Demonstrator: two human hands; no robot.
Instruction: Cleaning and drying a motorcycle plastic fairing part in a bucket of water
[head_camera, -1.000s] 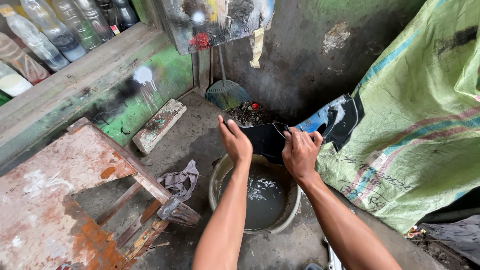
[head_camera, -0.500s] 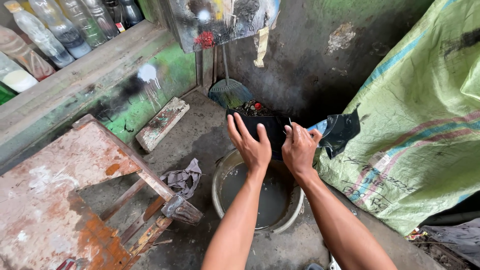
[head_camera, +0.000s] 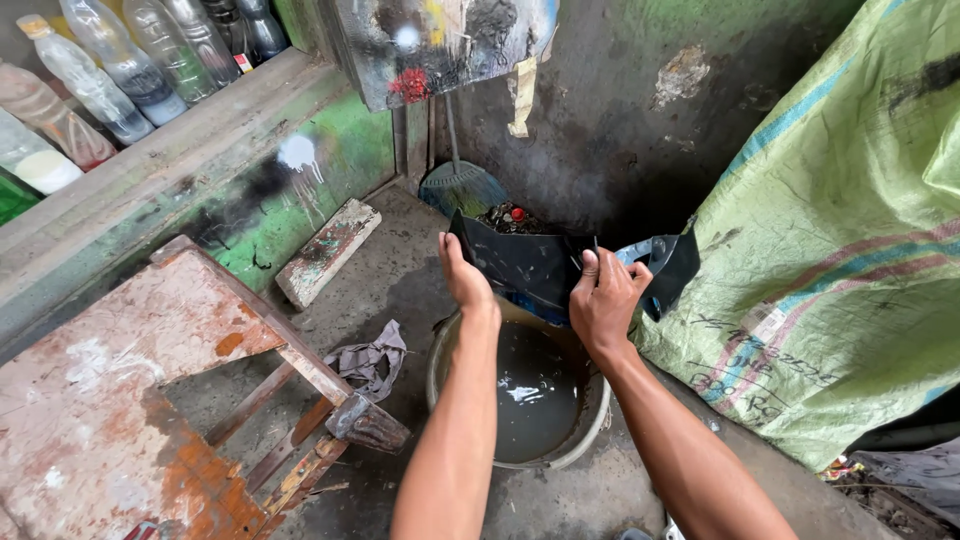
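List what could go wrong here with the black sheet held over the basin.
The black sheet, pinched by the left hand and right hand, could slip into the basin of murky water. Water may splash onto the floor, perhaps soaking the grey rag.

1. The left hand (head_camera: 466, 277) hides the near edge of the black sheet (head_camera: 525, 265); its fingertips are out of sight behind it.
2. The sheet covers the far rim of the basin (head_camera: 590, 425).
3. The bottles (head_camera: 110, 75) and the stained wooden worktop (head_camera: 110, 390) are cut off at the picture's edge.
4. The heap (head_camera: 510, 217) behind the sheet is too small to make out.
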